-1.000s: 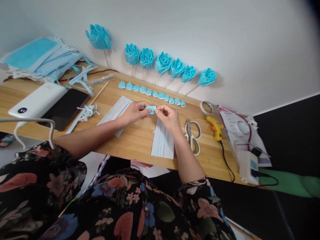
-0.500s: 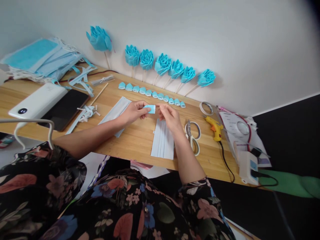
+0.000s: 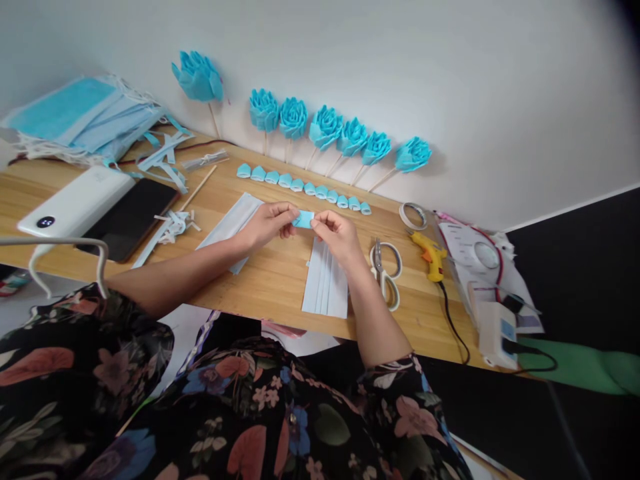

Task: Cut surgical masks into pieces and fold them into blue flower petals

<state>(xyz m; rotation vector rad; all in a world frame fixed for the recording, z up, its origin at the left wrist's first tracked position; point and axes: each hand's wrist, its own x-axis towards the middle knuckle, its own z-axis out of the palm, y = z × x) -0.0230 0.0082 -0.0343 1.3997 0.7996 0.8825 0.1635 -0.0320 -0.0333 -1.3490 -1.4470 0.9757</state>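
Logged remotely: I see the left hand [image 3: 273, 221] and right hand [image 3: 336, 232] pinched nearly closed on opposite ends of a small bright-blue rectangular fabric-like piece [image 3: 303, 219] above the light-brown wooden table [image 3: 273, 283]; probably a shaping step, calling for even finger pressure.

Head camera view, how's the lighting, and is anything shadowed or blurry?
Head view: soft light on the pale wall, with a faint shadow right of the rightmost blue flower; head view again: the top right corner goes black; same head view: both hands' outlines and the small blue piece look fairly clear, but print on the papers is too soft to read.
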